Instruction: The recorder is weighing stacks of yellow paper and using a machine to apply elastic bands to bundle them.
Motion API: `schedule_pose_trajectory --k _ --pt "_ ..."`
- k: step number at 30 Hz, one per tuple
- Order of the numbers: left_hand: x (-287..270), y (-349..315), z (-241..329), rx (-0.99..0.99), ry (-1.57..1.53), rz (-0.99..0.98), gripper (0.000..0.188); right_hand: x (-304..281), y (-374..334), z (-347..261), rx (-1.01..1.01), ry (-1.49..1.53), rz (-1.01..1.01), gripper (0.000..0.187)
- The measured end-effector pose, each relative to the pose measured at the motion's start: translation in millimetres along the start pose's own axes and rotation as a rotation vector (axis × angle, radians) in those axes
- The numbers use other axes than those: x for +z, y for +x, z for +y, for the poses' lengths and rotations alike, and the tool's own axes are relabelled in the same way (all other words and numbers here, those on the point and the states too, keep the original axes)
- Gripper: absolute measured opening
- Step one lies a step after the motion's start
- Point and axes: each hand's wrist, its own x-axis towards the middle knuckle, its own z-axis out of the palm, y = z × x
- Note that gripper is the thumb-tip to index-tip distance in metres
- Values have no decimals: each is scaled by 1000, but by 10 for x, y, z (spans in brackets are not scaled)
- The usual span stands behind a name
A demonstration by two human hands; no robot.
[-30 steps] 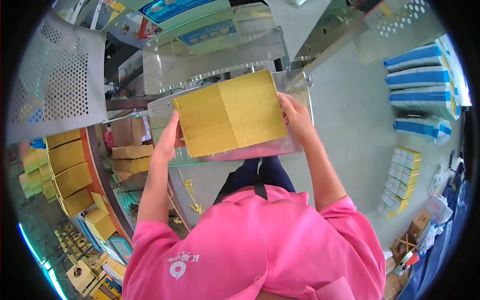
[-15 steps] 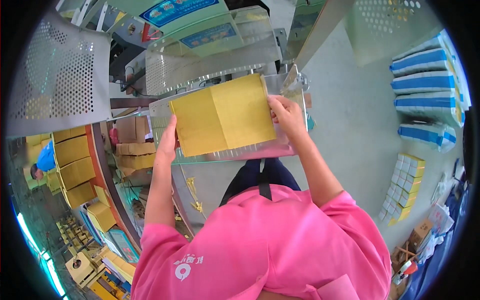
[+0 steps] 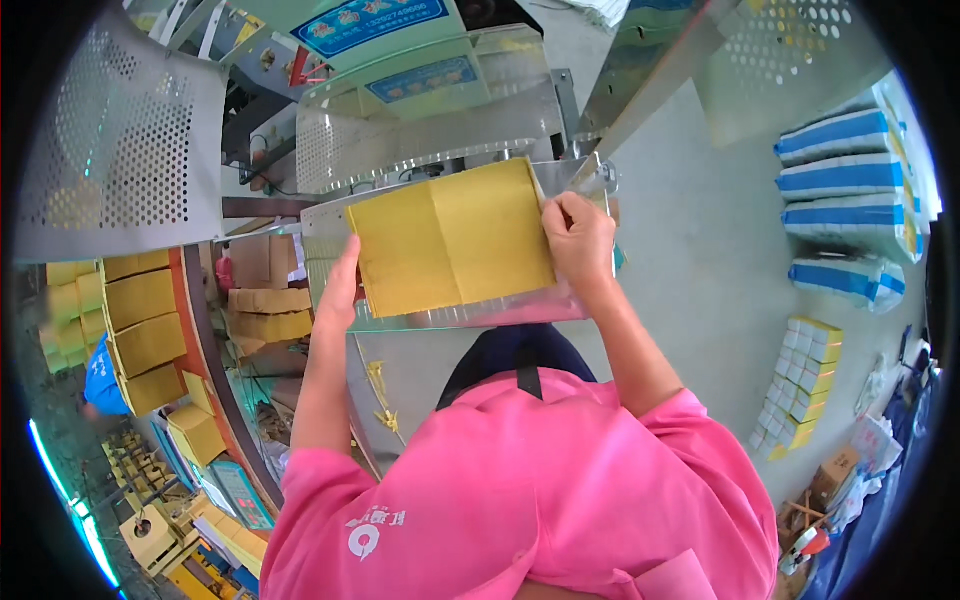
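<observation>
Left hand [image 3: 340, 285] partly hidden by paper [image 3: 455, 240]

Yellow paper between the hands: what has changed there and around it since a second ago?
The right hand has curled tighter at the right edge of the yellow paper. At far left, a co-worker's blue top has moved lower in the picture. The left hand stays along the paper's left edge, and nothing was visibly let go.

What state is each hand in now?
Left hand: open, at the left edge of the yellow paper.
Right hand: closed at its right edge; grip unclear.
</observation>
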Motion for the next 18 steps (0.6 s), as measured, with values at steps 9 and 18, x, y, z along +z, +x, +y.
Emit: schedule_pose_trajectory --k 9,18 --pt "-210 126 -279 31 -83 -13 67 68 -72 16 133 28 -101 14" --pt "159 158 -460 288 -300 -41 47 174 -162 289 233 598 -146 22"
